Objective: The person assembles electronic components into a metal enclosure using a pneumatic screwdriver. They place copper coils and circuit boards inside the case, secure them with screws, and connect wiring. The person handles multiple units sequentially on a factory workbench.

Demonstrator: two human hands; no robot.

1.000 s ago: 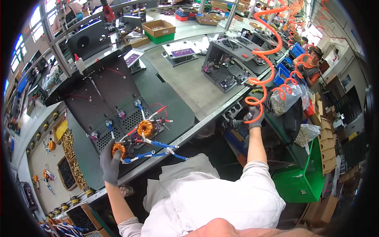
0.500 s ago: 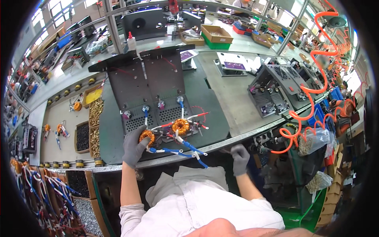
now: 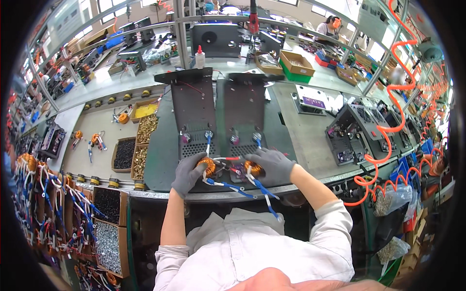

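Observation:
Two dark metal chassis panels, a left one (image 3: 192, 104) and a right one (image 3: 245, 104), lie side by side on the green mat with a narrow gap between them. At the near end of the left panel, my gloved left hand (image 3: 188, 174) is closed around an orange copper-wound toroidal coil (image 3: 208, 167). My gloved right hand (image 3: 275, 166) has its fingers curled over a second toroidal coil (image 3: 253, 168) on the right panel, partly covering it. Blue-and-white leads (image 3: 225, 185) with ring terminals trail from the coils past the bench edge. Other blue leads run up to round posts on the panels.
Boxes of brass fasteners (image 3: 147, 130) and black screws (image 3: 124, 154) stand left of the mat. Loose coils (image 3: 97, 140) lie beyond them. On the right are an assembled grey housing (image 3: 352, 133) and a coiled orange air hose (image 3: 383, 150). Wired coils hang at lower left.
My right hand has come up from below the bench edge onto the right coil. The panels, formerly together, now have a gap between them. My view has shifted left.

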